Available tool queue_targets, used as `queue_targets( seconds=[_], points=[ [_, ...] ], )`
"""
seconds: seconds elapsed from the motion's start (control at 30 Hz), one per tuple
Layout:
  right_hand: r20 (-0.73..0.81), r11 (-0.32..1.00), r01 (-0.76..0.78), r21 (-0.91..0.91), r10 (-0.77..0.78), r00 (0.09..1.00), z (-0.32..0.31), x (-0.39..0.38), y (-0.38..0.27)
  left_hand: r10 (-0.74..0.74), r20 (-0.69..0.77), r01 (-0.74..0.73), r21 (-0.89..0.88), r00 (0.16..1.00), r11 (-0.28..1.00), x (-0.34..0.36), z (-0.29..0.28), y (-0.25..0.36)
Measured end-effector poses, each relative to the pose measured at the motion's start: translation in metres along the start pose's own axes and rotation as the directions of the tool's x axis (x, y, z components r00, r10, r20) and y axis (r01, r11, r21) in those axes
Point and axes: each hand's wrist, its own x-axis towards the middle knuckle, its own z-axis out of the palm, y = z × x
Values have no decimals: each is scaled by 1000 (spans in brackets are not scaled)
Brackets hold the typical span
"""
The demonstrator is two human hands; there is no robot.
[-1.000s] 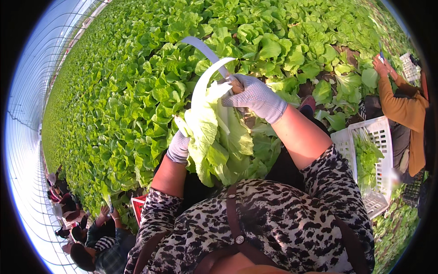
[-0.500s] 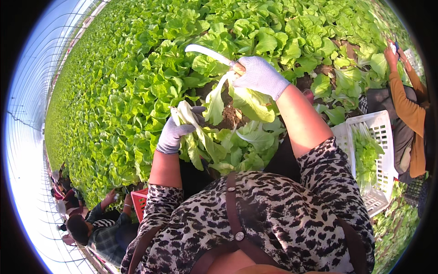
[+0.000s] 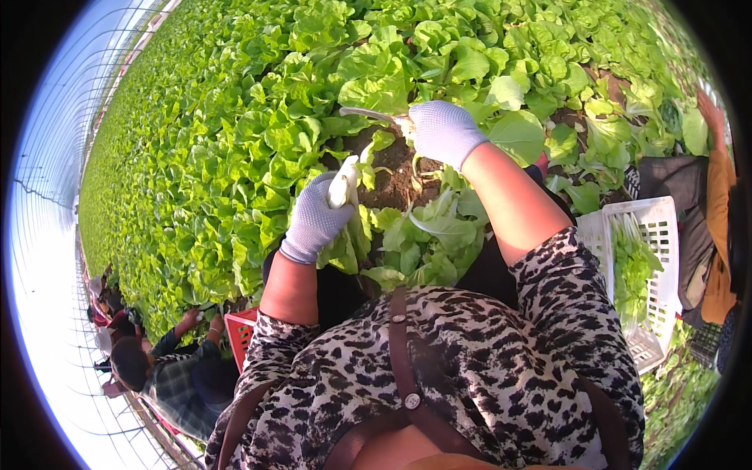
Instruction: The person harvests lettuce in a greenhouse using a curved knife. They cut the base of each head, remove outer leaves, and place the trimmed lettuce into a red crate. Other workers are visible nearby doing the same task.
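Observation:
My left hand [image 3: 317,215], in a pale dotted knit glove, is closed on pale lettuce leaves [image 3: 342,184], their white stems upward and green blades hanging below. My gloved right hand [image 3: 442,129] grips a curved knife [image 3: 364,112], its blade pointing left over the plants. Between my hands lies bare brown soil [image 3: 403,180] with stray stems. Below it, loose lettuce leaves [image 3: 431,243] are heaped in front of my lap.
Dense lettuce [image 3: 211,141] covers the bed. A white crate [image 3: 662,239] holding greens sits at my right, a red crate [image 3: 239,337] at my left. Co-workers crouch at right [image 3: 717,278] and lower left [image 3: 172,384], beside the curved tunnel wall [image 3: 47,204].
My hands have drawn apart from the lettuce they held together. The left moved leftward with leaves, rising then dropping slightly; the right holds the knife lower and flatter, without the leaf that hung beneath it.

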Motion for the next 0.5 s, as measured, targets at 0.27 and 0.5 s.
queue_targets(
  seconds=[0.27,0.5],
  points=[
    [176,256,-148,955,-90,980,3,-5,-23,254,383,204,-824,888,529,20,21,-33],
    [126,773,87,629,-212,969,4,-7,-7,20,440,284,-613,898,737,10,9,-7]
  ],
)
